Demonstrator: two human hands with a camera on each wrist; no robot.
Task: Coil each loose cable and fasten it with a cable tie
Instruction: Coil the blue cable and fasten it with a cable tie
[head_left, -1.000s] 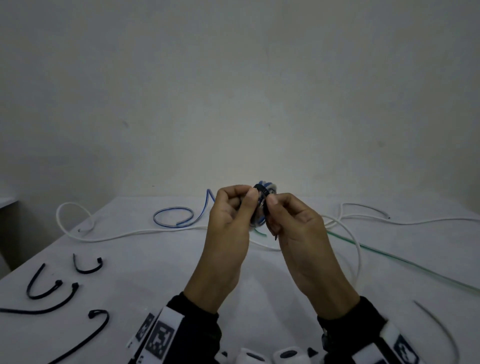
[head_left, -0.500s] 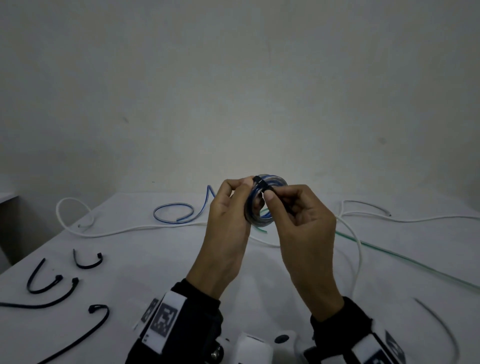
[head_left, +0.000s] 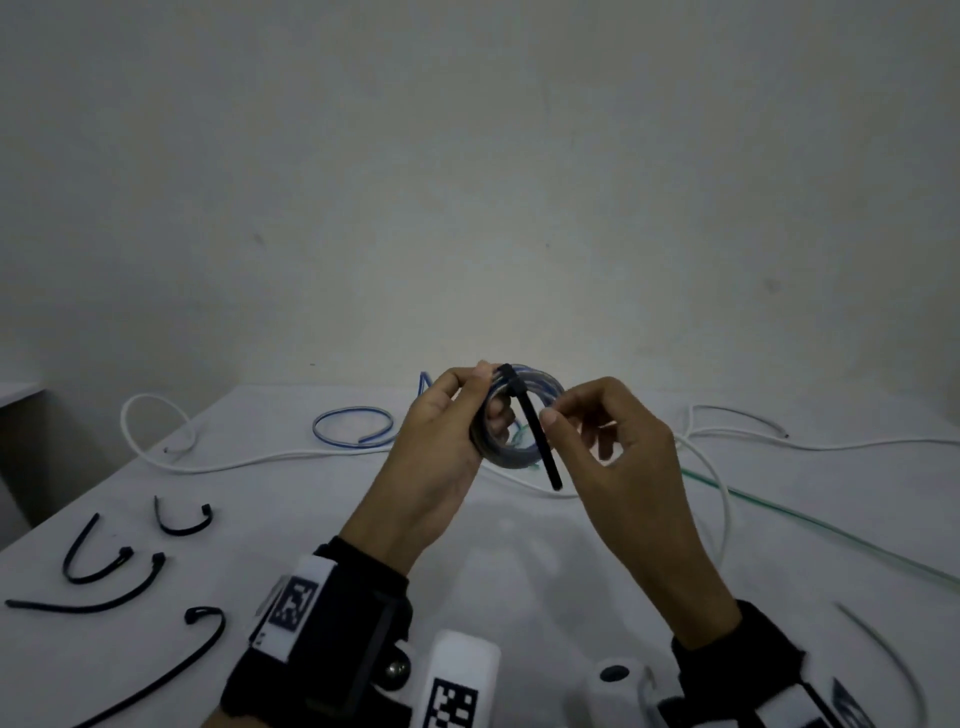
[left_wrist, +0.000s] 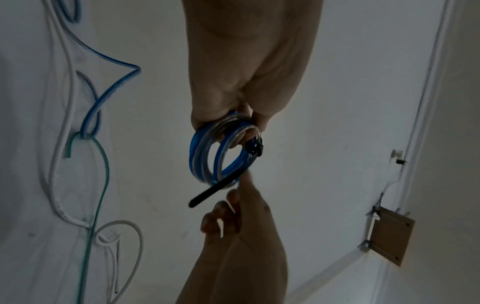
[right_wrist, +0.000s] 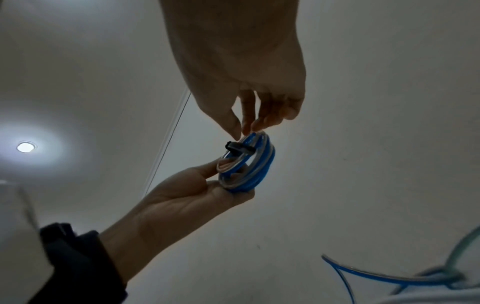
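A small coil of blue cable (head_left: 524, 457) is held up above the table, facing me. My left hand (head_left: 485, 400) grips its left side, thumb on top and fingers through the ring. A black cable tie (head_left: 551, 465) wraps the coil's top, with its head there (right_wrist: 237, 149). Its strap runs down to the right and its free end hangs clear. My right hand (head_left: 550, 418) pinches the strap between thumb and forefinger, just right of the coil. The left wrist view shows the coil (left_wrist: 205, 164) and the strap (left_wrist: 215, 189) between both hands.
Several loose black cable ties (head_left: 114, 571) lie at the table's front left. A long white cable (head_left: 260, 460), a loose blue cable (head_left: 353, 426) and a green cable (head_left: 779, 514) trail across the back and right. The table's left edge is close to the ties.
The coil has turned to face me. My right hand has drawn the tie's strap out down and to the right, so a long tail now shows.
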